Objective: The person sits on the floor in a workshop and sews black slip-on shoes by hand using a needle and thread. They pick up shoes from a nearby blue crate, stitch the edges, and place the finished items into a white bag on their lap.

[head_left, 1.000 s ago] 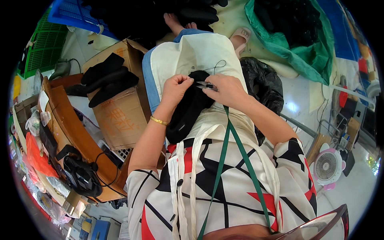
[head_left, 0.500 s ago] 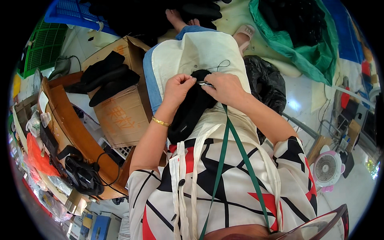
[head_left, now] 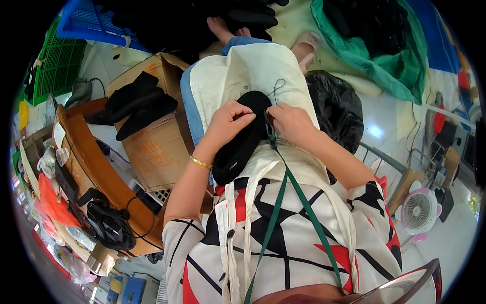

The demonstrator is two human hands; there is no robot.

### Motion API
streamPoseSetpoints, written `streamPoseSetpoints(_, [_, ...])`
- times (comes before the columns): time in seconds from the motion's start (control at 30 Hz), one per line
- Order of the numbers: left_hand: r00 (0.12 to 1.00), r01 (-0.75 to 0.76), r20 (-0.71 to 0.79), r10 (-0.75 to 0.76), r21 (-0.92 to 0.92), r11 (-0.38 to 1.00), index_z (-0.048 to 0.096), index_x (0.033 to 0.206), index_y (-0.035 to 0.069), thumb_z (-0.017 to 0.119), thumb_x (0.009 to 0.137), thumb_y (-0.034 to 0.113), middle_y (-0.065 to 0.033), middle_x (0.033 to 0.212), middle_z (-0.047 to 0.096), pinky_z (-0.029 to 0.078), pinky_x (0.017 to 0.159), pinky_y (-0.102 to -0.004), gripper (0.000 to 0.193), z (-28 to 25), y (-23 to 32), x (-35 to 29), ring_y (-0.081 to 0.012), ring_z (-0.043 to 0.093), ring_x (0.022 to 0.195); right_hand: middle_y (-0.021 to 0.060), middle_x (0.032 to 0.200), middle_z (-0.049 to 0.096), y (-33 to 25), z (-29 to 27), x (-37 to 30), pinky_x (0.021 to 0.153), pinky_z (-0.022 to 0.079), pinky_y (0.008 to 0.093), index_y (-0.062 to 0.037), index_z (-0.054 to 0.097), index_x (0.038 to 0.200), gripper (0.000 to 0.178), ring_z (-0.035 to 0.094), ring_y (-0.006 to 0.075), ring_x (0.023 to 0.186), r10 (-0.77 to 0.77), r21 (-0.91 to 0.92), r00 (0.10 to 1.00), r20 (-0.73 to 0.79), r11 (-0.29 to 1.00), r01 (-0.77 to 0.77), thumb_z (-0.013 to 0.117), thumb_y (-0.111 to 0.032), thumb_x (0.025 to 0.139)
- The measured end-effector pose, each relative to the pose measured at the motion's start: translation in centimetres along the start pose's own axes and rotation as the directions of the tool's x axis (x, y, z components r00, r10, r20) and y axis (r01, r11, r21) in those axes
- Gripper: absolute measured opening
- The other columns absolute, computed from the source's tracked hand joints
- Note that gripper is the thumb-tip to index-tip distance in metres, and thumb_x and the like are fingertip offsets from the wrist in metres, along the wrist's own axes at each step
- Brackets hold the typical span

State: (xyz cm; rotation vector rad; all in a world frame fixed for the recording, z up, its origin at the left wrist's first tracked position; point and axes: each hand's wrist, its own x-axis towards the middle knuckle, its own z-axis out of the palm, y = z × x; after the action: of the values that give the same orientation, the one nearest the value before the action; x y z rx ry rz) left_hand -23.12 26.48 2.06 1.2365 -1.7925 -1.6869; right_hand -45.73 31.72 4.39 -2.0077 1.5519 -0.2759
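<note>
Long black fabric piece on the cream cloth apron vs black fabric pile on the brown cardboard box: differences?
The long black fabric piece is single; the black fabric pile has several overlapping pieces.
The piece lies on the cream cloth apron, by the left hand; the pile rests on the brown cardboard box.
Both are black.

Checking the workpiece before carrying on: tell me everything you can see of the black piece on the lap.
The black piece is long, rounded at both ends, and looks like soft, matte fabric, with a small pale mark near its lower end. It lies slantwise on the cream apron, upper end leaning to the right. The left hand overlaps its upper left side; the right hand is at its upper right edge, contact unclear.
</note>
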Motion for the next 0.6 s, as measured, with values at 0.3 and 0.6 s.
streamPoseSetpoints(0.3, [0.974, 0.219, -0.033, -0.223, 0.363, 0.905, 0.067, 0.079, -0.001, 0.066, 0.088, 0.035, -0.0167, 0.06, 0.058, 0.046, 0.057, -0.0358, 0.038, 1.0, 2.2, -1.3, -0.0281, 0.059, 0.058, 0.0121, 0.092, 0.067, 3.3, -2.4, -0.9, 0.059, 0.051, 0.0314, -0.0048, 0.059, 0.097, 0.009, 0.062, 0.0228, 0.066, 0.134, 0.486, 0.991, 0.024, 0.865, -0.128, 0.059, -0.013, 0.092])
streamPoseSetpoints(0.6, [0.976, 0.217, 0.011, -0.217, -0.109, 0.97, 0.058, 0.098, -0.001, 0.068, 0.083, 0.01, -0.0011, 0.076, 0.058, 0.044, 0.062, -0.0262, 0.02, 1.9, 0.1, -1.3, -0.0097, 0.053, 0.068, -0.0052, 0.064, 0.041, 10.8, -6.8, -5.4, 0.048, 0.035, 0.0228, -0.0101, 0.057, 0.095, 0.006, 0.04, 0.0088, 0.055, 0.613, 0.927, 0.784, 0.097, -0.342, 0.153, 0.059, -0.016, 0.095])
